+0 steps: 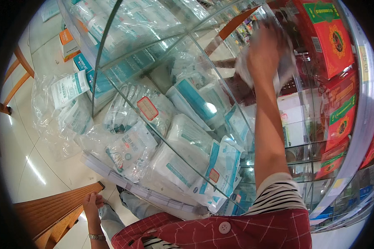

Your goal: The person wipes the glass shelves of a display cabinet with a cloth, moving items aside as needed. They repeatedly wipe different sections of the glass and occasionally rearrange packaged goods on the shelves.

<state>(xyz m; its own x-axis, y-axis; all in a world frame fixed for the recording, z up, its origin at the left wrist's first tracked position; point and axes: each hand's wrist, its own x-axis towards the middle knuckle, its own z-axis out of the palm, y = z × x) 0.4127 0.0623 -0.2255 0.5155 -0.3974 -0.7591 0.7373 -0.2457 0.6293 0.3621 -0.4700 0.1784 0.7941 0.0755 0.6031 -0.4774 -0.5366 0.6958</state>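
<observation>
At the upper right, my right hand (266, 46) is blurred and presses a whitish cloth (285, 73) on a glass panel of the display case. Part of the cloth spreads out from under the palm. Down at the lower left, my left hand (93, 200) hangs with its fingers curled beside the corner of a slatted wooden seat (65, 194); whether it grips anything is unclear. Between my arms, a glass compartment holds plastic-wrapped medical packets (187, 133), some with red-bordered labels (147, 108).
Red boxes with green panels (328, 40) line the shelf on the right, behind a curved price rail (366, 71). Glass dividers (155, 129) cross the case. Blue boxes (84, 67), an orange-and-white box (69, 45) and a loose plastic bag (46, 124) lie left. A wooden chair (23, 63) stands beyond.
</observation>
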